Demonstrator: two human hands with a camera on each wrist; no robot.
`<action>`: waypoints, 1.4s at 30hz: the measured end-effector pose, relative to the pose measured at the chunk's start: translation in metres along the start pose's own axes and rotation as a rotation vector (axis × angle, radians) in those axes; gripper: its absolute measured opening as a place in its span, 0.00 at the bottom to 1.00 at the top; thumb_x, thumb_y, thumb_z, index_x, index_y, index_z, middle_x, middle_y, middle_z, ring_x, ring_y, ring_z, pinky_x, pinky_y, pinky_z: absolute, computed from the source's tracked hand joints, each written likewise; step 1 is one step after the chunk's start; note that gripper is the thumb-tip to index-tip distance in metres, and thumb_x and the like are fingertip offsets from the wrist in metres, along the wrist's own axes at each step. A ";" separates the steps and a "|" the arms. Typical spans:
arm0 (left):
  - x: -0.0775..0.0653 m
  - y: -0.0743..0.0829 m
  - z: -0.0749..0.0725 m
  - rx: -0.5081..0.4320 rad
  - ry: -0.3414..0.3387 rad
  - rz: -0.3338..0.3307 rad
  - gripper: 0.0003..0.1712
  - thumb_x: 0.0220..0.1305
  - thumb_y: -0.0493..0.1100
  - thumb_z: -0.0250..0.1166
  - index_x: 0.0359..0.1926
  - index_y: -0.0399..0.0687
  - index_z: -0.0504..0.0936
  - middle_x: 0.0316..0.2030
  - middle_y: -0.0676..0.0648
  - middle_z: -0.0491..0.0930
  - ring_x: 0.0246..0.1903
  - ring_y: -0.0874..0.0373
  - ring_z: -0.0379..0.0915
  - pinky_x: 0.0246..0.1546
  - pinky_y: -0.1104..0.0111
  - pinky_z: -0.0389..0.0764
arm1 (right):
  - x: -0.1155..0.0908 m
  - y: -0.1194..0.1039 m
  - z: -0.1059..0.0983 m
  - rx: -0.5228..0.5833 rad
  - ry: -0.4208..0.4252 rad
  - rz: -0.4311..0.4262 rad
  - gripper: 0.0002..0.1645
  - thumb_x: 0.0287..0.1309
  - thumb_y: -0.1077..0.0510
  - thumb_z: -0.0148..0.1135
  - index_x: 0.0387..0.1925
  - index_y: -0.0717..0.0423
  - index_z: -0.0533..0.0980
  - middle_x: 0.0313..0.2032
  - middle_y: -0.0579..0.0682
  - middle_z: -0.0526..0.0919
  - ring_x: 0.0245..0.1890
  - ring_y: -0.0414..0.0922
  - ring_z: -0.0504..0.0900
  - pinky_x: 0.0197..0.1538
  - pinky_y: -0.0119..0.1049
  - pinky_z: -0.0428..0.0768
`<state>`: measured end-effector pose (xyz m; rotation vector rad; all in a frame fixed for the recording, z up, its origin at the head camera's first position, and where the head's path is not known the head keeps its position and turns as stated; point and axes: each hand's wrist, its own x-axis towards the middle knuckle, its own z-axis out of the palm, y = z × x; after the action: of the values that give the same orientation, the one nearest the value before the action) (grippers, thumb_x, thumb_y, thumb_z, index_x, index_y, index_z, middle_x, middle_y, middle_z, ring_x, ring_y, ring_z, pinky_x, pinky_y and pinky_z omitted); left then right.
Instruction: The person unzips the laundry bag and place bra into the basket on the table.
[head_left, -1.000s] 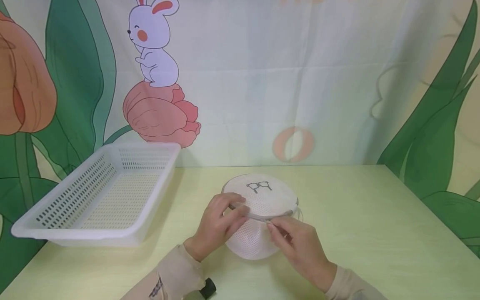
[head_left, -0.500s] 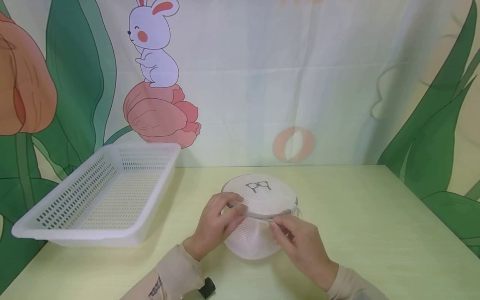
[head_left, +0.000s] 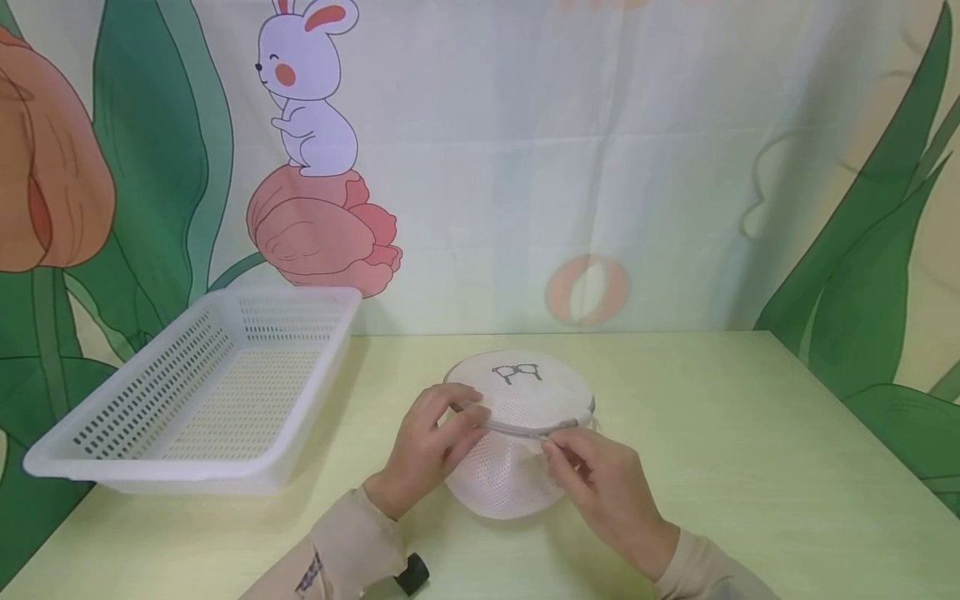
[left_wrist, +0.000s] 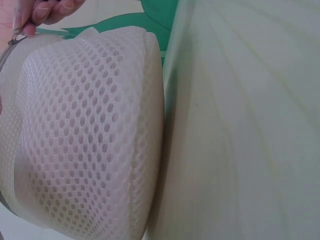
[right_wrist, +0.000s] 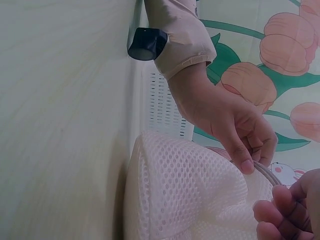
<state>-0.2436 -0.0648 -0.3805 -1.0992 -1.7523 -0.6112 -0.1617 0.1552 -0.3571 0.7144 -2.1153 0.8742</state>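
A white round mesh laundry bag (head_left: 498,483) stands upright on the table, its lid printed with a dark glasses drawing (head_left: 517,372). A grey zipper (head_left: 513,430) runs round the lid's edge. My left hand (head_left: 427,442) pinches the zipped rim at the front left, thumb below and fingers on top. Close by on the right, my right hand (head_left: 603,483) pinches the small zipper pull (left_wrist: 15,39) between thumb and forefinger, as the left wrist view shows. In the right wrist view the bag's mesh side (right_wrist: 185,185) bulges and creases below the zipper.
A white perforated plastic basket (head_left: 281,433) stands on the left of the table (head_left: 750,450). A dark wrist camera (head_left: 412,575) shows by the left sleeve. Behind the table hangs a printed cloth (head_left: 480,167) with a rabbit and tulips.
My right hand has shifted slightly to the right along the zipper with the pull. The left hand has moved a little to the left, still on the rim.
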 end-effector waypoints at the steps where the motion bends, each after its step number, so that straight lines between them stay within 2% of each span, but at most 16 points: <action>1: 0.000 0.000 0.000 0.000 -0.001 0.000 0.12 0.71 0.49 0.55 0.37 0.46 0.79 0.42 0.45 0.79 0.39 0.54 0.75 0.42 0.65 0.78 | 0.000 0.000 0.000 0.002 0.000 0.000 0.09 0.49 0.70 0.66 0.26 0.54 0.78 0.21 0.39 0.80 0.22 0.26 0.71 0.23 0.15 0.69; 11: -0.002 -0.003 -0.001 -0.001 0.011 -0.018 0.14 0.71 0.49 0.54 0.37 0.45 0.80 0.41 0.44 0.79 0.40 0.52 0.75 0.43 0.63 0.78 | 0.001 0.000 -0.002 -0.021 -0.002 0.034 0.09 0.49 0.70 0.66 0.26 0.53 0.78 0.21 0.40 0.80 0.22 0.26 0.71 0.23 0.15 0.70; 30: -0.001 -0.005 -0.003 -0.015 0.019 -0.034 0.15 0.72 0.50 0.53 0.37 0.44 0.79 0.40 0.45 0.79 0.41 0.52 0.75 0.45 0.64 0.77 | 0.003 0.000 -0.004 -0.018 0.001 0.043 0.09 0.50 0.71 0.66 0.25 0.55 0.77 0.21 0.40 0.80 0.23 0.26 0.72 0.23 0.15 0.71; 42: -0.001 -0.006 -0.003 -0.004 0.036 -0.030 0.16 0.72 0.50 0.52 0.37 0.44 0.79 0.40 0.44 0.79 0.39 0.52 0.75 0.43 0.65 0.77 | 0.004 0.006 -0.006 -0.035 0.038 0.002 0.10 0.47 0.71 0.66 0.25 0.54 0.78 0.20 0.42 0.80 0.22 0.27 0.73 0.24 0.16 0.72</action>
<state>-0.2476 -0.0702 -0.3796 -1.0601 -1.7405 -0.6492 -0.1658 0.1622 -0.3528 0.6728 -2.0931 0.8436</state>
